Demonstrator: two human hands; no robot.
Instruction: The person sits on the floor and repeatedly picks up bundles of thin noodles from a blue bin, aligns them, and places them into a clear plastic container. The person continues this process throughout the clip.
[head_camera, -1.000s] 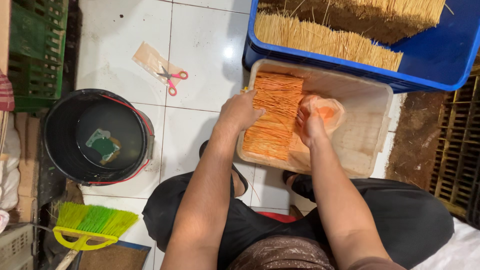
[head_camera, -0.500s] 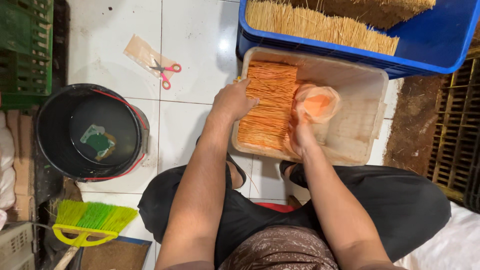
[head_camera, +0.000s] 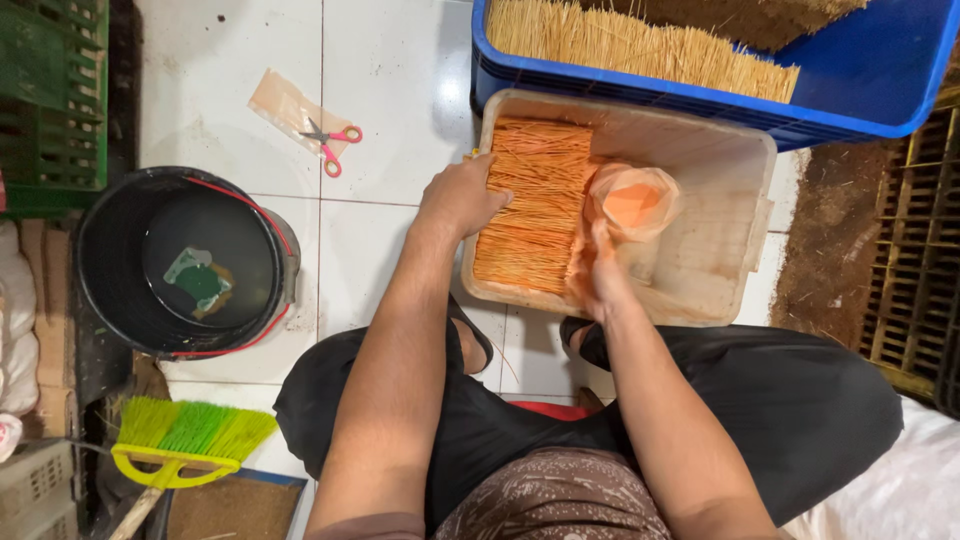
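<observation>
Bottom of frame: person squatting on tiled floor (head_camera: 390, 90), dark trousers, both bare arms reaching up-frame into a beige tub (head_camera: 725, 215)

Centre: left hand (head_camera: 462, 195) lies palm down on the left end of the orange sticks (head_camera: 532, 215), fingers spread loosely over them, pressing rather than closed round anything. Right hand (head_camera: 598, 275) at the sticks' right edge, stained orange, fingers pinched on the lower edge of a clear bag (head_camera: 632, 200) holding orange powder; grip clamped on the bag film, thumb hidden

Sticks lie in a flat layer in the left half of the tub, running left-right; right half of the tub is bare, smeared orange

Step in hand, as I judge: coating or spreading powder on the sticks, one hand steadying the pile while the other works the bag. Next move calls for keeping the bag mouth up so powder doesn't spill, and the pile held flat

Mid left: black bucket (head_camera: 185, 262) with a green scrubber inside. Lower left: green-yellow broom (head_camera: 185, 440)

Far: red scissors (head_camera: 330, 140) on a plastic scrap, upper left; blue crate (head_camera: 880, 90) of plain pale sticks along the top, touching the tub's far rim
</observation>
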